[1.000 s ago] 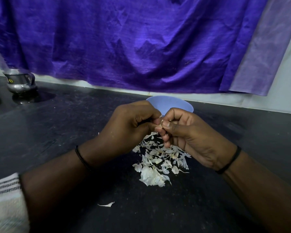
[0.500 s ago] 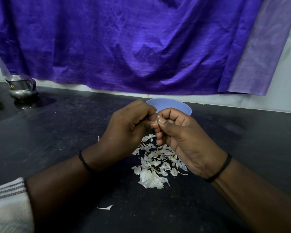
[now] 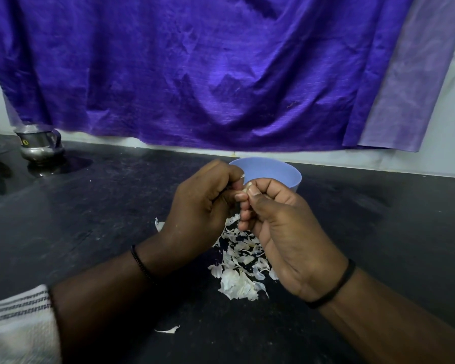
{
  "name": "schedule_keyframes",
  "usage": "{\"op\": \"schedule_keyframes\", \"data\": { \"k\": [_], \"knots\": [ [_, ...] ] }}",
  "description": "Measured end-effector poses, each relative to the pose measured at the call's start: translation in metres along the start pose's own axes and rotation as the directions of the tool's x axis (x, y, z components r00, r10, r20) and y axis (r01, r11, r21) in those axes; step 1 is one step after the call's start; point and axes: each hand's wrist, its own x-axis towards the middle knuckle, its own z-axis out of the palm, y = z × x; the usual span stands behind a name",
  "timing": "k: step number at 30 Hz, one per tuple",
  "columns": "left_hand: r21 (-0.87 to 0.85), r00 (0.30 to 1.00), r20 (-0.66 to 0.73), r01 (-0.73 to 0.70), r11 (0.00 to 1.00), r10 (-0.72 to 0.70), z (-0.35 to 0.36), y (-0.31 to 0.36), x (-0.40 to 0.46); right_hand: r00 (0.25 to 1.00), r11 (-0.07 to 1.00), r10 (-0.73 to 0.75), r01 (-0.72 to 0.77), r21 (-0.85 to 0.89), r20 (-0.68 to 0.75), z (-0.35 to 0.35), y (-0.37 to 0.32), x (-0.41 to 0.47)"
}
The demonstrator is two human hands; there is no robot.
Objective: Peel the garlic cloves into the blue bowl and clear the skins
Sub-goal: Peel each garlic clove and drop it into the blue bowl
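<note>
Both hands meet above the black counter, just in front of the blue bowl (image 3: 279,170). My right hand (image 3: 281,227) pinches a small garlic clove (image 3: 247,187) between thumb and forefinger. My left hand (image 3: 202,206) is curled, its fingertips at the same clove, with a thin sliver of skin (image 3: 242,176) sticking up from them. Most of the clove is hidden by the fingers. A pile of white garlic skins (image 3: 240,269) lies on the counter under and in front of the hands. The bowl's inside is hidden from here.
A single loose skin (image 3: 168,330) lies nearer to me on the black counter (image 3: 89,232). A steel pot (image 3: 38,145) stands at the far left. A purple cloth (image 3: 194,74) hangs on the wall behind the bowl.
Both hands have stayed together over the skins, with the fingers working at the clove. A sliver of skin now sticks up from the left fingertips.
</note>
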Motion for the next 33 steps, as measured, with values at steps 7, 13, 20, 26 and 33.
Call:
{"op": "schedule_keyframes", "data": {
  "k": [7, 13, 20, 26, 33],
  "knots": [
    [-0.099, 0.994, -0.025, 0.104, 0.990, -0.107, 0.001, -0.001, 0.002, 0.999, 0.998, -0.048, 0.047, 0.049, 0.003, 0.001, -0.002, -0.001],
    [-0.100, 0.978, -0.054, 0.195, 0.976, -0.201, -0.001, -0.005, 0.001, 0.986, 0.985, -0.163, 0.162, -0.061, -0.018, -0.004, 0.001, 0.005],
    [-0.372, 0.903, 0.024, 0.406, 0.835, -0.428, -0.002, 0.006, 0.001, 0.927, 0.872, -0.375, 0.360, -0.330, 0.019, -0.013, 0.002, 0.009],
    [-0.570, 0.833, 0.171, 0.520, 0.637, -0.527, -0.003, 0.006, 0.002, 0.869, 0.741, -0.488, 0.463, -0.486, 0.084, -0.019, 0.004, 0.012],
    [-0.597, 0.801, 0.210, 0.559, 0.576, -0.560, -0.001, 0.006, 0.001, 0.865, 0.718, -0.495, 0.457, -0.526, 0.076, -0.020, 0.007, 0.012]
  ]
}}
